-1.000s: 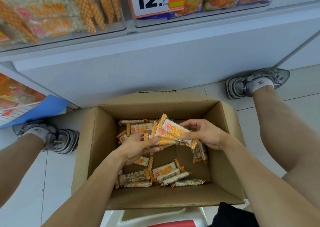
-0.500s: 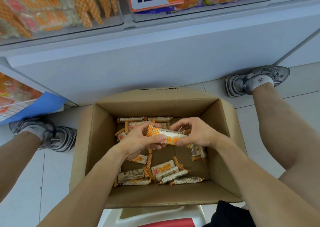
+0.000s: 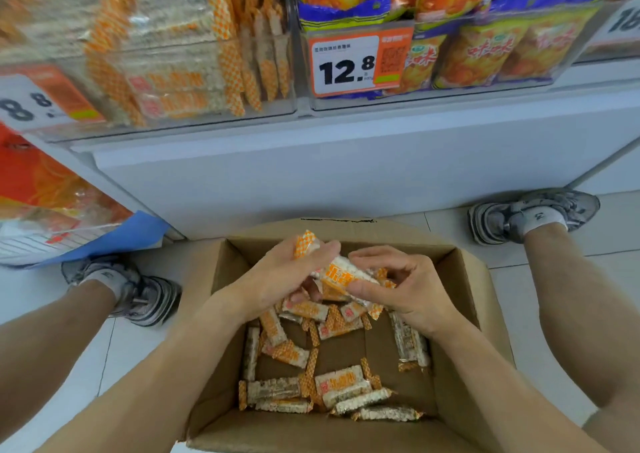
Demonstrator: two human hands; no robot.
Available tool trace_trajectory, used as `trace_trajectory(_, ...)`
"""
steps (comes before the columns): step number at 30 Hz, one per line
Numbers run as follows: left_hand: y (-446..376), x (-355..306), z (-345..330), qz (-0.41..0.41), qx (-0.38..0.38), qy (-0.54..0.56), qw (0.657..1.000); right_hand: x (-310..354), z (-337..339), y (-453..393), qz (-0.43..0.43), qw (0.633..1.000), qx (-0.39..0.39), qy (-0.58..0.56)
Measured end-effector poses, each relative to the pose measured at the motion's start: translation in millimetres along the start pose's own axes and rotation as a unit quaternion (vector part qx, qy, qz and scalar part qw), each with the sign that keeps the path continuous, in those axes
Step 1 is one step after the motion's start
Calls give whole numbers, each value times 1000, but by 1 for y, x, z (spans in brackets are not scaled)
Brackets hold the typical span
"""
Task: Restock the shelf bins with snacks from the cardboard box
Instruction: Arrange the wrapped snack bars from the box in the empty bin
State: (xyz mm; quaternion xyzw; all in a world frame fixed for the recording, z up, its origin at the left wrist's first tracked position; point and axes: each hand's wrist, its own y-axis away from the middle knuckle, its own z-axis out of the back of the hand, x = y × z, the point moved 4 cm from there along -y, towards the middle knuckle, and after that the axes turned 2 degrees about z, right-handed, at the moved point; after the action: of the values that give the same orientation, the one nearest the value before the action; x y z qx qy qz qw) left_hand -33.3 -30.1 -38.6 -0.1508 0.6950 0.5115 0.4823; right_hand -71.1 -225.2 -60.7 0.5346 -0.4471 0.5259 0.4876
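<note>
Hands (image 3: 277, 279) (image 3: 408, 290) bunching snack bars (image 3: 343, 276), count unclear, box (image 3: 221, 279) base cropped

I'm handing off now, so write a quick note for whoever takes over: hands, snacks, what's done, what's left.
Left hand and right hand together grip a bunch of orange-and-white wrapped snack bars above the open brown cardboard box.
Many loose bars lie on the box floor.
The clear shelf bin above holds matching bars.
Left: lift this bunch into that bin, then repeat.
</note>
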Motion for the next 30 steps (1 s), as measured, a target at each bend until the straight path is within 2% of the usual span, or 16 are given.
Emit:
trace_trajectory(4, 18, -39, 11, -24, -53, -69, 996, 33, -11, 1, 26, 999, -39, -5)
trace_trajectory(9, 53, -88, 39, -75, -41, -142, 986, 82, -36, 2, 33, 998, -60, -9)
trace_trajectory(12, 69, -106, 59, -124, -24, -164, 978, 109, -53, -3, 52, 998, -22, 12)
trace_trajectory(15, 80, -133, 77, -186, -21, -121, 975, 146, -63, -19, 86, 995, 26, 39)
trace_trajectory(18, 97, -163, 98, -237, -12, -129, 963, 190, -73, -39, 139, 987, 23, 75)
trace_trajectory(20, 105, -179, 116, -287, -50, -153, 944, 220, -81, -53, 203, 968, -11, 147)
trace_trajectory(22, 105, -187, 137, -325, -121, -121, 930, 247, -86, -71, 275, 928, -62, 242)
trace_trajectory(24, 101, -193, 156, -360, -202, -115, 903, 273, -86, -91, 305, 889, -128, 316)
trace_trajectory(27, 99, -205, 179, -368, -320, -290, 823, 303, -86, -123, 225, 866, -205, 397)
trace_trajectory(30, 88, -206, 194, -319, -326, -433, 777, 317, -93, -155, 140, 834, -197, 496)
